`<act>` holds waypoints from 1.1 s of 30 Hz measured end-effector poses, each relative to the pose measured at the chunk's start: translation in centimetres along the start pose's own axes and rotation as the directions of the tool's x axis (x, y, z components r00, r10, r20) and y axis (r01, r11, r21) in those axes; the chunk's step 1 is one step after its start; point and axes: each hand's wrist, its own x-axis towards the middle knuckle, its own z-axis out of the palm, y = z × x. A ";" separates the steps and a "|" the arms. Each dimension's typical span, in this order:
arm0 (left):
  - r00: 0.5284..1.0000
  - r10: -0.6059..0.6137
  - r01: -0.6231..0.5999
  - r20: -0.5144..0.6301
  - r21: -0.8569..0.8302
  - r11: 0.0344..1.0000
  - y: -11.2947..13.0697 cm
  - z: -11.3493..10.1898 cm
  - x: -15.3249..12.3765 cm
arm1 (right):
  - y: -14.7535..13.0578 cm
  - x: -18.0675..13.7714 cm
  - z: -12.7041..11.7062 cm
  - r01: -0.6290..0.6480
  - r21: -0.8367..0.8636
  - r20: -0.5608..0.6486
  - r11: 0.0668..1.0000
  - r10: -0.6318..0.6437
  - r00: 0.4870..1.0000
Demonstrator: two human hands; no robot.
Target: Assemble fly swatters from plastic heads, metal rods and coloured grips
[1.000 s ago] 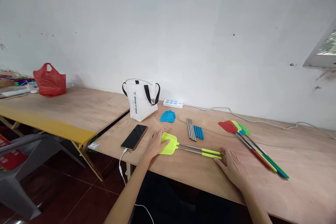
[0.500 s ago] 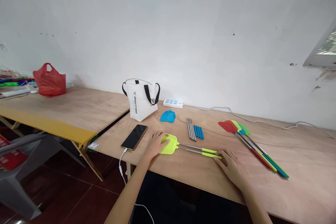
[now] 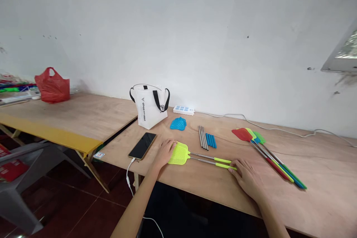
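Observation:
Two yellow-green fly swatters [image 3: 179, 154] lie side by side on the table, their perforated heads overlapping and their metal shafts spreading slightly apart. My left hand [image 3: 165, 153] rests at the left edge of the heads, fingers stretched and thumb drawn in beside them. At the other end, my right hand [image 3: 245, 176] has its thumb and fingers around the ends of the yellow-green handles [image 3: 226, 166]. Behind the shafts are several loose metal tubes [image 3: 203, 138] and several blue handle sleeves [image 3: 211, 140]. Blue swatter heads [image 3: 178, 123] lie stacked farther back.
Several swatters with red, yellow and green heads [image 3: 242, 134] lie fanned at right. A phone [image 3: 142, 145] with a white cable lies at left, before a white bag [image 3: 152, 113]. A power strip [image 3: 183, 110] sits by the wall. A red plastic bag [image 3: 52, 86] stands on another table.
My left thumb has drawn back from on top of the yellow-green heads to their left edge. My right hand stays at the handle ends, its thumb shifted slightly.

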 end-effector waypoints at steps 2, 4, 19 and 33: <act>1.000 0.010 -0.010 0.003 0.013 1.000 -0.2 0.1 0.0 | 0.0 0.0 -0.1 0.003 0.010 0.003 1.000 -0.003 1.000; 1.000 0.022 -0.023 0.018 0.045 0.999 -0.2 0.1 0.0 | -0.1 0.0 -0.3 0.004 0.019 0.008 1.000 -0.004 1.000; 0.997 0.022 -0.031 0.071 0.124 0.992 0.3 -0.2 -0.2 | 0.8 -0.4 1.3 -0.185 -0.200 -0.145 0.962 0.158 0.977; 0.997 0.022 -0.033 0.074 0.138 0.990 0.6 -0.3 -0.3 | 0.2 -0.4 1.0 -0.214 -0.322 -0.119 0.922 0.185 0.976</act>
